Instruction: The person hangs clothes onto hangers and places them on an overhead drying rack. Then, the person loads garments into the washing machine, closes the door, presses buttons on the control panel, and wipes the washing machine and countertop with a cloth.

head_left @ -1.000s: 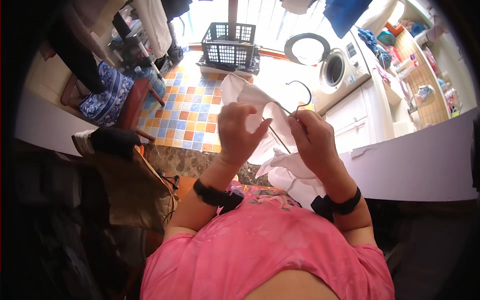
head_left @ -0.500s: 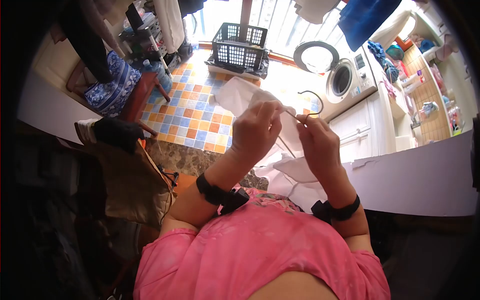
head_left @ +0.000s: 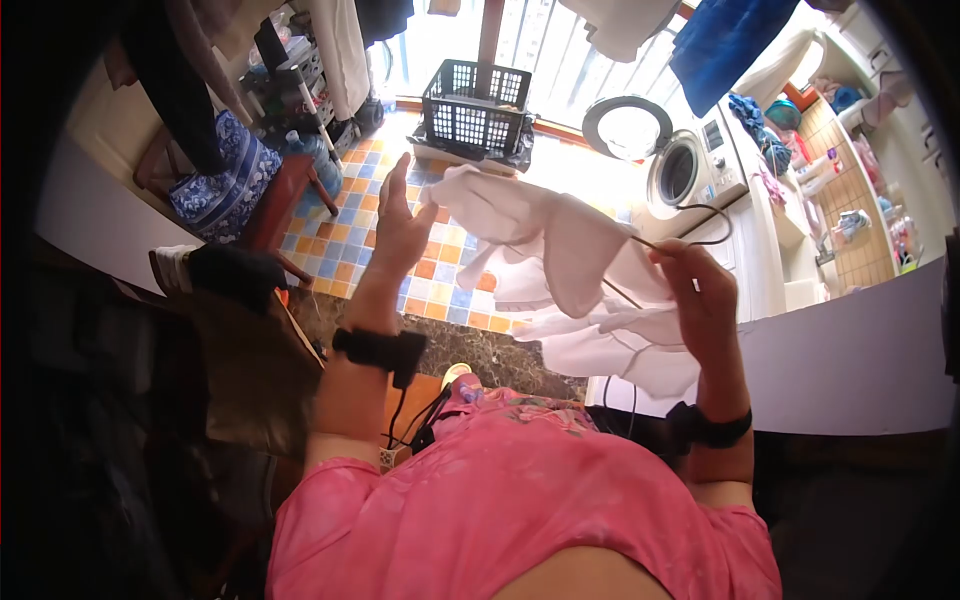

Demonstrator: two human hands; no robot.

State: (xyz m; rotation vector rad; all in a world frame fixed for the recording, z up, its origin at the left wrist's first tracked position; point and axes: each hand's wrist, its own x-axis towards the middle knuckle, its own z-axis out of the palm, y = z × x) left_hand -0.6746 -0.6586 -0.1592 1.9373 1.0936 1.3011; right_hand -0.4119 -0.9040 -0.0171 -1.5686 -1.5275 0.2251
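A white garment hangs in loose folds on a thin clothes hanger in front of me. The dark hook of the hanger sticks out to the right, past my right hand. That hand is closed on the hanger just below its hook. My left hand is at the garment's far left end, fingers stretched out and the thumb beside the cloth. Whether the thumb touches the fabric I cannot tell. Much of the hanger's bar is hidden inside the garment.
A black plastic crate stands by the window. At right is a washing machine with its round door open. A wooden bench with a blue patterned bag is at left. Clothes such as a blue garment hang overhead.
My left hand has let go near the hanger's neck and moved left, its fingers opening out. My right hand has shifted right with the hanger, and the garment is spread wider.
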